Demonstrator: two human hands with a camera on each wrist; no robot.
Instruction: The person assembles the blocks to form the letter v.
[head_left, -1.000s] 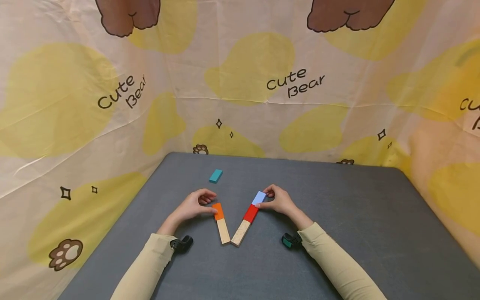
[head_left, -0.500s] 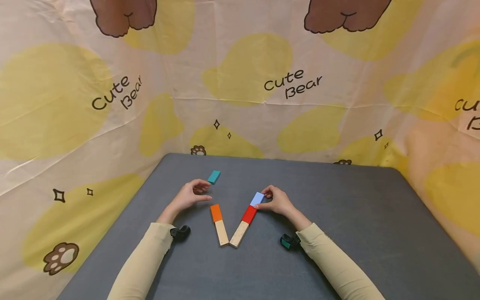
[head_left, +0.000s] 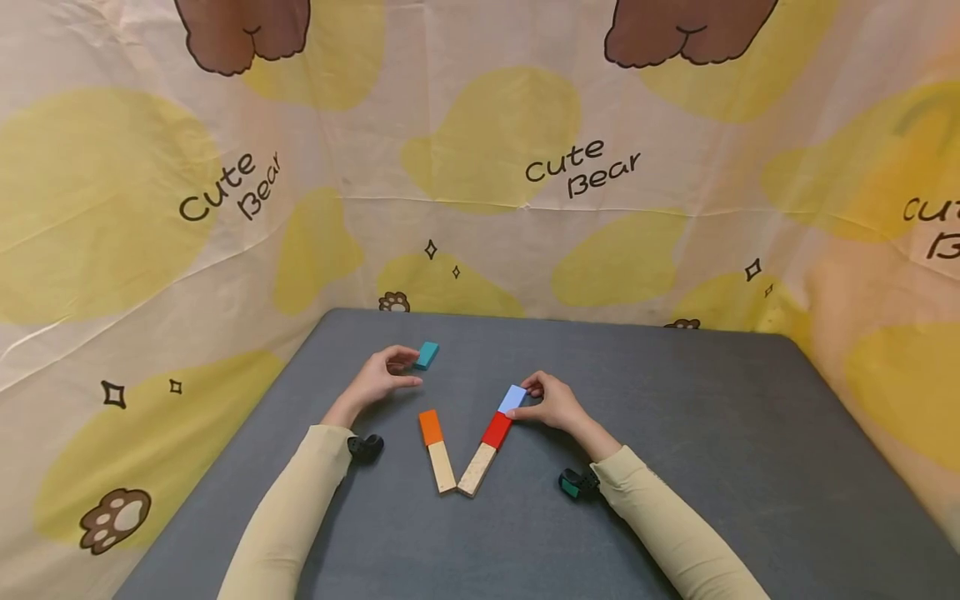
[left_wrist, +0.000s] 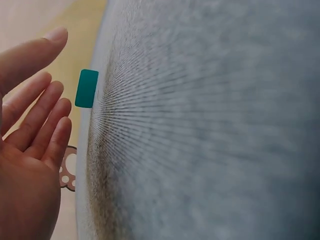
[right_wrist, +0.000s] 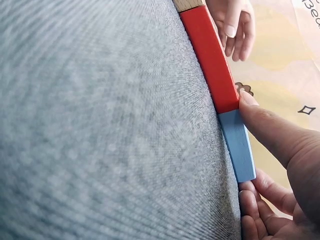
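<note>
My left hand (head_left: 379, 373) hovers at the left with thumb and fingers apart and nothing between them. Just beyond its fingertips lies a teal block (head_left: 427, 356), also visible in the left wrist view as a teal rectangle (left_wrist: 87, 88). My right hand (head_left: 553, 403) holds a light blue block (head_left: 512, 398) at the upper end of a slanting row. In the right wrist view, the thumb is by the joint with the red block (right_wrist: 212, 62), and fingers touch the far end of the light blue block (right_wrist: 237, 146). Below the red block lies a plain wooden block (head_left: 477, 470).
An orange block (head_left: 431, 427) and a second plain wooden block (head_left: 442, 467) form another row, leaning left. Both rows meet at the bottom in a V. The grey table (head_left: 637, 467) backs onto a patterned cloth (head_left: 480, 125).
My left hand has left the orange block and moved up and away, towards the teal block. The right hand stays at the light blue block.
</note>
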